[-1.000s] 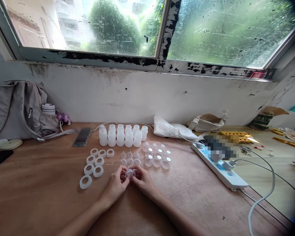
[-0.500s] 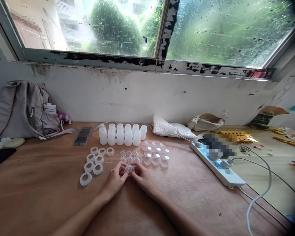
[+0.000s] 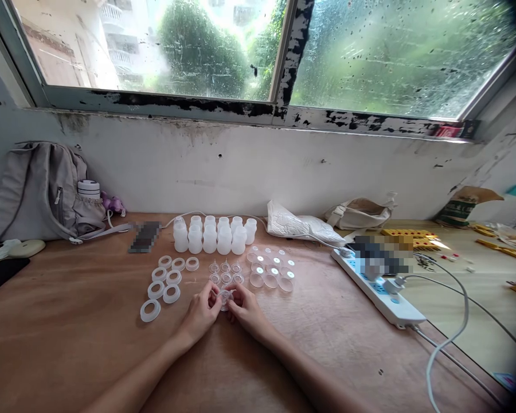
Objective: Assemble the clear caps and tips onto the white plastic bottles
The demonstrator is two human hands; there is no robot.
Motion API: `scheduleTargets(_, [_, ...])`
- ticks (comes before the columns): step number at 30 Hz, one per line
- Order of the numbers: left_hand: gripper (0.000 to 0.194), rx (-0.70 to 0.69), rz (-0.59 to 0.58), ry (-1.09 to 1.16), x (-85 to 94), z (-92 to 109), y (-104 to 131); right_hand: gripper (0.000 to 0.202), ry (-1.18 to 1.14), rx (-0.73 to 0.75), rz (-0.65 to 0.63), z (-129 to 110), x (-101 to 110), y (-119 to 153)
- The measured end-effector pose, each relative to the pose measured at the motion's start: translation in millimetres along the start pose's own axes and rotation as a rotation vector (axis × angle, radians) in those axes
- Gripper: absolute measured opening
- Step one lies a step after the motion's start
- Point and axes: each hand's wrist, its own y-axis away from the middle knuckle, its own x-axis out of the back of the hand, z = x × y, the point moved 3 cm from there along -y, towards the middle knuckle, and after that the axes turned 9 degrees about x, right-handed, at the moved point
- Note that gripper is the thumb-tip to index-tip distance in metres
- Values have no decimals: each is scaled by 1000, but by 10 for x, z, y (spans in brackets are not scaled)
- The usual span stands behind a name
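My left hand (image 3: 203, 310) and my right hand (image 3: 243, 304) meet at the middle of the table. Between their fingertips they pinch a small clear round piece (image 3: 225, 298), partly covered by the fingers; it looks like a silicone bottle nipple. Just beyond the fingers, several similar clear nipples (image 3: 226, 278) stand in rows with their tips up. White screw rings (image 3: 150, 310) lie to the left of my hands. To the right are clear round covers (image 3: 270, 280). White translucent bottles (image 3: 224, 241) stand in rows farther back.
A white power strip (image 3: 382, 292) with plugs and looping cables (image 3: 466, 310) lies on the right. At the back are a silvery padded pouch (image 3: 303, 225) and a beige bag (image 3: 361, 213). A grey backpack (image 3: 43, 189) leans at the left, behind a dark mat (image 3: 4, 277).
The clear piece in my fingers has turned slightly, and more of its lower part shows beneath my fingertips. Both hands have shifted very little.
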Motion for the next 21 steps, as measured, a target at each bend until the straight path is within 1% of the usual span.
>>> scheduleTargets(6, [10, -15, -18, -17, 1, 46, 1, 17, 8, -17, 12, -30, 21, 15])
scheduleTargets(10, [12, 7, -15, -39, 14, 65, 9, 12, 11, -32, 7, -72, 19, 18])
scheduleTargets(14, [13, 12, 0, -44, 21, 81, 18, 10, -18, -50, 11, -33, 11, 13])
scheduleTargets(17, [13, 25, 8, -26, 17, 86, 19, 10, -32, -34, 13, -8, 14, 10])
scheduleTargets(21, [12, 10, 15, -24, 10, 101, 25, 14, -16, 4, -2, -59, 31, 17])
